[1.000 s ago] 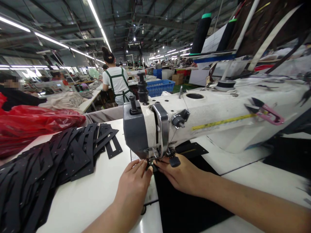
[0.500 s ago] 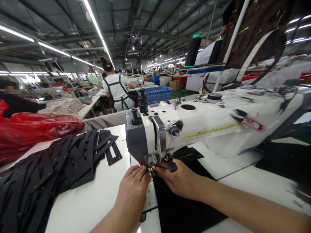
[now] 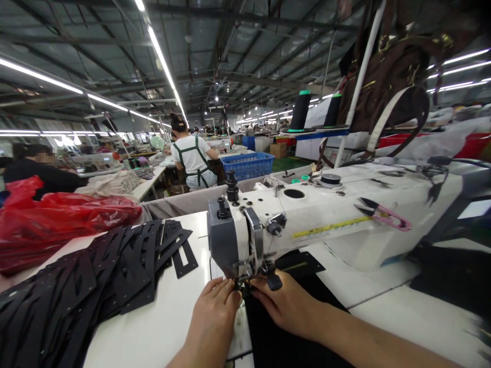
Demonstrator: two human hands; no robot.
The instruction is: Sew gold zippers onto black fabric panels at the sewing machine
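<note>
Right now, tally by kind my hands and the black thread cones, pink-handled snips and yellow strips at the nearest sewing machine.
Hands (left hand, right hand): 2
Black thread cones: 2
Pink-handled snips: 1
Yellow strip: 1
Total: 6

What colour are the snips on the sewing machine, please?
The snips have a pink handle and dark blades, seen best in the head view.

Sewing machine (image 3: 326,204) stands on counter (image 3: 141,332), centre to right; snips (image 3: 391,217) lie against its arm. Pile of strips (image 3: 126,271) spreads over lower left, plastic bag (image 3: 69,214) behind. Cloth (image 3: 284,342) runs from machine head to bottom edge. Basket (image 3: 247,166) sits beyond, mid-frame. Thread cones (image 3: 300,112) upper right; handbag (image 3: 387,76) right of them.
</note>
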